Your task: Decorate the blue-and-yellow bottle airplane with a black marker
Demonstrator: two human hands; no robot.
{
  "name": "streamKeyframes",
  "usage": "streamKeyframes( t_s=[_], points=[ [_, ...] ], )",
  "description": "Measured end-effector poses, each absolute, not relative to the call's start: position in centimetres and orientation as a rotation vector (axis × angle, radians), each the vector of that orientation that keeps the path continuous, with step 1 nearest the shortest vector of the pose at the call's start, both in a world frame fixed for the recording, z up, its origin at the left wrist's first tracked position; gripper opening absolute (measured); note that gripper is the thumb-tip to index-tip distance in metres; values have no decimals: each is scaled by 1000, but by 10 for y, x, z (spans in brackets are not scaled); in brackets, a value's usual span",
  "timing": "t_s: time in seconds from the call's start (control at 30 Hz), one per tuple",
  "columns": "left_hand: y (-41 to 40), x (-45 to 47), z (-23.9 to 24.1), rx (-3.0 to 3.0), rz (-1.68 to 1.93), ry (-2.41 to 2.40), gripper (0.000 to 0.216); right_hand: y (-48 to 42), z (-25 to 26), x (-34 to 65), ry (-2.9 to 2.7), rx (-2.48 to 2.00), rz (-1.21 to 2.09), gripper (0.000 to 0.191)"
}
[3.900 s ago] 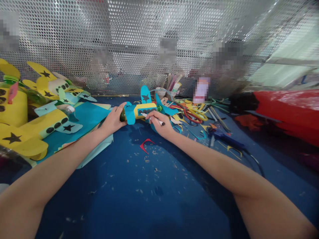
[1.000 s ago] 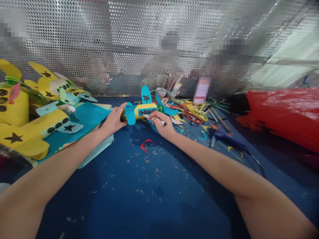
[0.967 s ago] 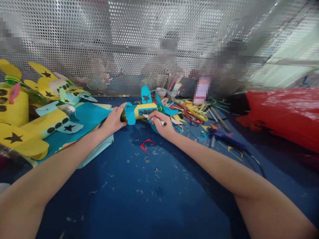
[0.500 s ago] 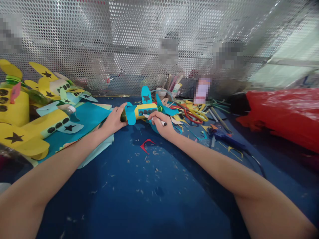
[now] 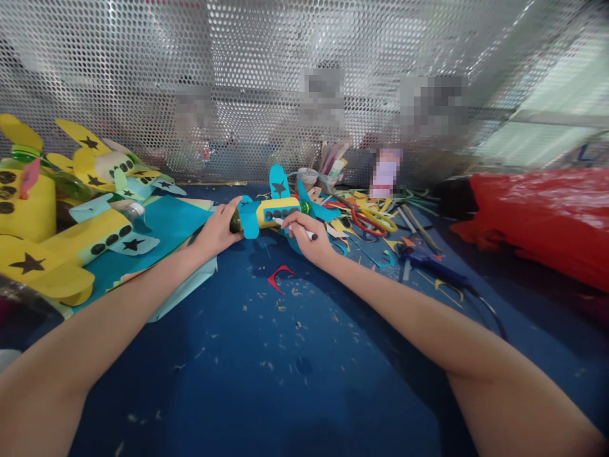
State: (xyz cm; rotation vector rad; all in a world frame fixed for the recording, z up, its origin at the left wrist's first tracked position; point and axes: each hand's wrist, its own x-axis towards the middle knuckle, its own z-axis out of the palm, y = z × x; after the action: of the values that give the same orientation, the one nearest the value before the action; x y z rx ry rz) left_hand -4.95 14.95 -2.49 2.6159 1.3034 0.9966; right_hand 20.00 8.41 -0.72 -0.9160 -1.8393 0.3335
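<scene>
A small craft airplane (image 5: 273,209), made of a bottle wrapped in yellow paper with blue wings and black stars, lies at the far middle of the blue table (image 5: 266,355). My left hand (image 5: 216,228) grips its tail end with fingers wrapped round. My right hand (image 5: 309,240) is closed on a white marker with a black cap (image 5: 297,230), whose tip rests against the yellow body by a row of black dots.
Several finished yellow and blue paper airplanes (image 5: 71,209) pile up at the left on teal paper sheets (image 5: 164,228). Scissors (image 5: 368,222), paper scraps and a blue glue gun (image 5: 425,260) clutter the far right. A red plastic bag (image 5: 542,216) lies further right. A perforated metal screen (image 5: 266,82) closes the back.
Almost nothing differs; my right hand with the marker has shifted very slightly along the airplane's yellow body. My left hand stays in place.
</scene>
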Motion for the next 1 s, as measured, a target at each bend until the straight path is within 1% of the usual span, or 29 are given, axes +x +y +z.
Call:
streamKeyframes(
  t_s=[1.0],
  points=[
    [150,-49,-27,2603,1032,1293,87,84,-7,200,-1890,-917,338,22]
  ],
)
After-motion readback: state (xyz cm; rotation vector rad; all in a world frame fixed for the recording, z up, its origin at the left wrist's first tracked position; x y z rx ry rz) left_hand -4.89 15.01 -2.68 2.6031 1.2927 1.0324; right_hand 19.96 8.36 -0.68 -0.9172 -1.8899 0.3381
